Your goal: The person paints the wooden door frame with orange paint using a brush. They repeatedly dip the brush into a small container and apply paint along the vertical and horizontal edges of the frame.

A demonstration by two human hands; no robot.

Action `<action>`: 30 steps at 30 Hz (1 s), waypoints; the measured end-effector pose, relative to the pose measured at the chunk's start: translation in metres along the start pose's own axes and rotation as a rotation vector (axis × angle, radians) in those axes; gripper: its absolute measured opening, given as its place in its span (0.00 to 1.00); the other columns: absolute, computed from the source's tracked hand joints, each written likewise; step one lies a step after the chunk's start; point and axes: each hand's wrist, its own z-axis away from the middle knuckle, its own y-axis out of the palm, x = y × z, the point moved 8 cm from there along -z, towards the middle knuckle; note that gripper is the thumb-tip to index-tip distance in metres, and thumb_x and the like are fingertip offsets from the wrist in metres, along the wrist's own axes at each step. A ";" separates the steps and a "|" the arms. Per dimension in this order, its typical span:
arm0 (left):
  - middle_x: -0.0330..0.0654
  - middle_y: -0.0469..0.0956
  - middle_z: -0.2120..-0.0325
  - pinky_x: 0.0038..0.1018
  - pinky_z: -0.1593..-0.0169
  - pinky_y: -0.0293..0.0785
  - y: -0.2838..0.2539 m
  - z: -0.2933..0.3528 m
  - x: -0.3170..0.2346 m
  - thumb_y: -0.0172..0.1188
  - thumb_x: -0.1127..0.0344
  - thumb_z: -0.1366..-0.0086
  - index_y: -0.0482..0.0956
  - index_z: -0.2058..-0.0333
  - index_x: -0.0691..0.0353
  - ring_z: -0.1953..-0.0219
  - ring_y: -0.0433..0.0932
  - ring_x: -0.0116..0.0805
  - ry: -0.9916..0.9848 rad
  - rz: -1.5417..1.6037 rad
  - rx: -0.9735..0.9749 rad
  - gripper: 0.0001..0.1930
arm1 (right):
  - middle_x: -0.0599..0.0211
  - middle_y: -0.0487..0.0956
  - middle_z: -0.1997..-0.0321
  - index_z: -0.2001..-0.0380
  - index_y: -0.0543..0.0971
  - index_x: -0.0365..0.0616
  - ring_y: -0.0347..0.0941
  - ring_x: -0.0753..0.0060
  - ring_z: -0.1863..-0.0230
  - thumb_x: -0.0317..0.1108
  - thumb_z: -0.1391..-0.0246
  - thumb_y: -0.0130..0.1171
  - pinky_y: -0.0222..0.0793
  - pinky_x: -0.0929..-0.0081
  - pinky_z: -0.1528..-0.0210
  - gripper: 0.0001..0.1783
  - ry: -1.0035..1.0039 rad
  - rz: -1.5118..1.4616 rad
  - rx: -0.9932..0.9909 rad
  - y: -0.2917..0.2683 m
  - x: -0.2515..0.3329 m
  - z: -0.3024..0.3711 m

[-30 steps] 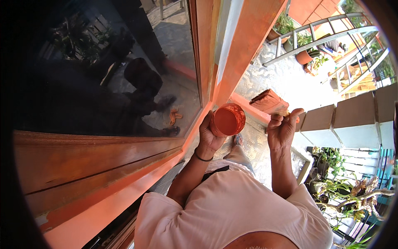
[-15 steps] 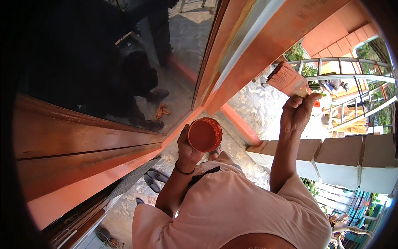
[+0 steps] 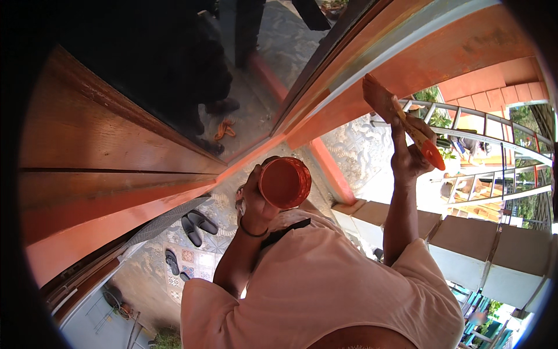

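Observation:
My left hand [image 3: 259, 200] is wrapped round a tub of orange-red paint [image 3: 283, 182], held upright at waist height with its open top facing me. Paint streaks coat the inside of its wall. My right hand [image 3: 411, 152], raised at the right, grips the handle of a paintbrush [image 3: 381, 100]. The brush slants up and left, and its bristles are close to the orange trim board [image 3: 436, 55]; I cannot tell whether they touch it. A pale grey strip [image 3: 372, 64] runs along that board beside the window frame.
A dark window pane [image 3: 168, 87] with reflections fills the upper left, above a brown wooden panel [image 3: 116, 136]. Black slippers [image 3: 199, 227] lie on the patterned floor. A low tiled wall [image 3: 465, 244] and a metal ladder [image 3: 494, 131] stand at the right.
My right hand has turned the brush, so its bristles now point up and left near the trim, with the handle end toward the lower right. The view has shifted; the paint tub stays in my left hand.

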 end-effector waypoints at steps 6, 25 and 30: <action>0.50 0.78 0.38 0.52 0.36 0.79 -0.010 0.002 -0.007 0.46 0.39 0.21 0.72 0.34 0.61 0.37 0.78 0.50 0.028 -0.042 0.005 0.32 | 0.60 0.89 0.55 0.55 0.83 0.37 0.87 0.69 0.57 0.25 0.42 0.75 0.82 0.74 0.55 0.13 -0.117 -0.034 0.175 0.024 -0.013 -0.017; 0.52 0.78 0.39 0.54 0.39 0.81 -0.014 -0.004 -0.010 0.47 0.40 0.20 0.71 0.34 0.62 0.39 0.80 0.52 0.042 0.013 0.000 0.32 | 0.58 0.87 0.56 0.58 0.84 0.34 0.86 0.71 0.57 0.23 0.42 0.75 0.82 0.73 0.52 0.11 -0.027 -0.050 0.173 0.053 -0.035 -0.031; 0.52 0.78 0.39 0.54 0.38 0.81 -0.017 -0.003 -0.011 0.47 0.40 0.20 0.71 0.34 0.61 0.39 0.80 0.52 0.044 0.005 -0.066 0.32 | 0.59 0.87 0.56 0.57 0.83 0.34 0.85 0.70 0.57 0.24 0.42 0.75 0.82 0.72 0.52 0.12 -0.057 -0.072 0.092 0.043 -0.034 -0.039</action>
